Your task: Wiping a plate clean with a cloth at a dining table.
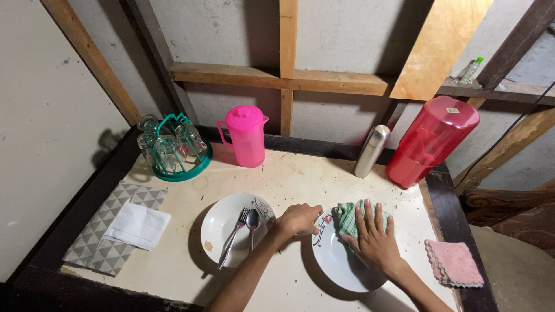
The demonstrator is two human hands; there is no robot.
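- Right hand (374, 240): fingers spread flat, pressed on a green checked cloth (350, 221) inside a white plate (341, 260) at the table's near edge.
- Left hand (298, 219): fingers curled over that plate's left rim.
- Second plate (222, 222), just left, is seen carrying a fork (234, 237) and spoon (252, 222).

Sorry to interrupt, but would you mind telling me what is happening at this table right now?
A person presses a green checked cloth onto a white plate with the right hand, while the left hand grips that plate's rim. Beside it, another white plate holds a fork and a spoon. A pink pitcher stands behind.
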